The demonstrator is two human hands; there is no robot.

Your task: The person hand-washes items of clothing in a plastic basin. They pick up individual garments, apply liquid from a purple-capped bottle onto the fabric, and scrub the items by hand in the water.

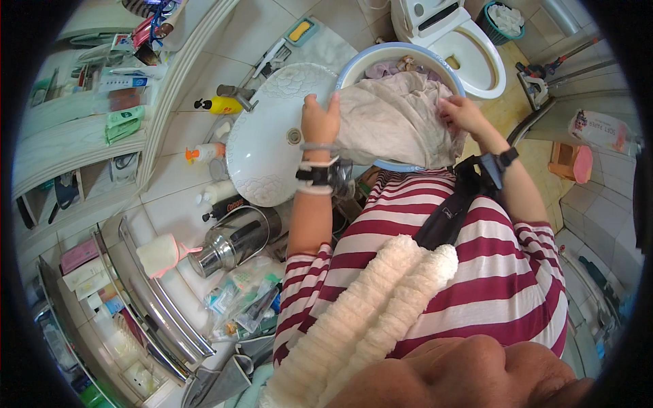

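Observation:
A pale beige, crumpled cloth is spread between my two hands, draped over a round basin with a blue rim. Its left edge is in my left hand, which is closed on it beside the white washbasin; the palm side is hidden. On the cloth's right side, the fingers of my right hand are bent and closed on the fabric near the basin's right rim. Purple laundry shows inside the basin behind the cloth.
The white washbasin with its tap lies to the left, a yellow bottle beside it. A toilet stands beyond the basin. Lower left are a metal flask and a pink-handled dipper. Shelves line the left wall.

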